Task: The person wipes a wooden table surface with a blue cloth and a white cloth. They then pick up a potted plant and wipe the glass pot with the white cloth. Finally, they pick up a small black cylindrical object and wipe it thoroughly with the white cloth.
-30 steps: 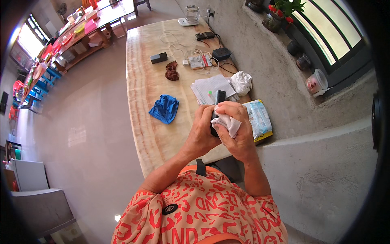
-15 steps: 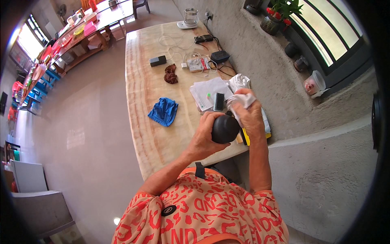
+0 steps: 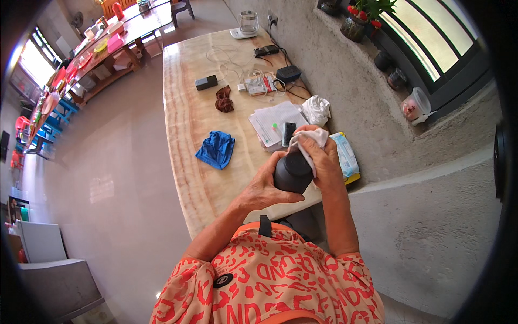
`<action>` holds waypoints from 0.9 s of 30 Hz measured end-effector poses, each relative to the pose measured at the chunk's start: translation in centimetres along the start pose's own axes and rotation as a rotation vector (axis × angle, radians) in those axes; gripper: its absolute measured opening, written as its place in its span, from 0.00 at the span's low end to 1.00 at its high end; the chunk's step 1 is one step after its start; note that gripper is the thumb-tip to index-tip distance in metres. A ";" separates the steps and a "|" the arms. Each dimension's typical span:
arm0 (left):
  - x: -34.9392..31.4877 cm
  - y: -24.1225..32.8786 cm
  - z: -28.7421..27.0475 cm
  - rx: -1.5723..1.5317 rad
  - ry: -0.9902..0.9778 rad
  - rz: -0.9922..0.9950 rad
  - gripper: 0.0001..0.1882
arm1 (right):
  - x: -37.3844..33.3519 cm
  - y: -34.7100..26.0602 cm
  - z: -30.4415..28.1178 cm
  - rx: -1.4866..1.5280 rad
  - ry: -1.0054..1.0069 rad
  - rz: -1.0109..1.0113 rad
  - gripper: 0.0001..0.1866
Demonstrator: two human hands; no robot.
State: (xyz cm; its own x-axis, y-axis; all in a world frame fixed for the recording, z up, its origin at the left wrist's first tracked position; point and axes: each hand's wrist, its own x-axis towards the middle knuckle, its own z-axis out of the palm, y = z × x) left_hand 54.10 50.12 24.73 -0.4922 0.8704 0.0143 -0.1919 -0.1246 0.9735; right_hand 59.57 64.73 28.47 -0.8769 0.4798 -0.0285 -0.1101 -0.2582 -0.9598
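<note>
My left hand (image 3: 264,186) is wrapped round a black rounded object (image 3: 291,175), perhaps a bottle or flask, held up over the near edge of the table. Pinched in my right hand (image 3: 324,157) is a whitish cloth (image 3: 310,141), which lies against the far right side of the black object. Just beyond my hands are a dark brush-like block (image 3: 288,133) and several paper sheets (image 3: 267,123). A crumpled white cloth (image 3: 317,110) sits to the right of the papers. Left of my hands lies a crumpled blue cloth (image 3: 216,149).
On the marble-patterned table (image 3: 186,119) are a brown crumpled cloth (image 3: 224,100), a dark box (image 3: 206,82), tangled white cables (image 3: 264,81), and a glass jug on a white base (image 3: 245,24). A wipes pack (image 3: 345,154) is by the right wall (image 3: 431,216).
My right hand has brought the cloth down and left onto the black object. My left hand has tilted the object slightly, and it sits a little further left.
</note>
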 end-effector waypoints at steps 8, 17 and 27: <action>0.8 0.9 -0.3 -0.360 0.180 0.042 0.42 | -2.8 0.4 2.0 -0.168 -0.007 -0.332 0.15; 0.4 0.9 -0.5 -0.231 0.148 0.020 0.42 | -2.1 0.2 2.1 0.133 0.009 -0.153 0.11; 0.7 1.2 0.3 -0.448 0.142 0.045 0.43 | -2.8 0.6 2.9 -0.235 0.179 -0.473 0.10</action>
State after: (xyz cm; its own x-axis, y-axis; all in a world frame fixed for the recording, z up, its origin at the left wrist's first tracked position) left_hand 53.81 50.69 25.97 -0.6139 0.7894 -0.0075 -0.4998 -0.3813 0.7777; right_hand 60.61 60.77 28.83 -0.6620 0.6383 0.3929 -0.3471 0.2036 -0.9155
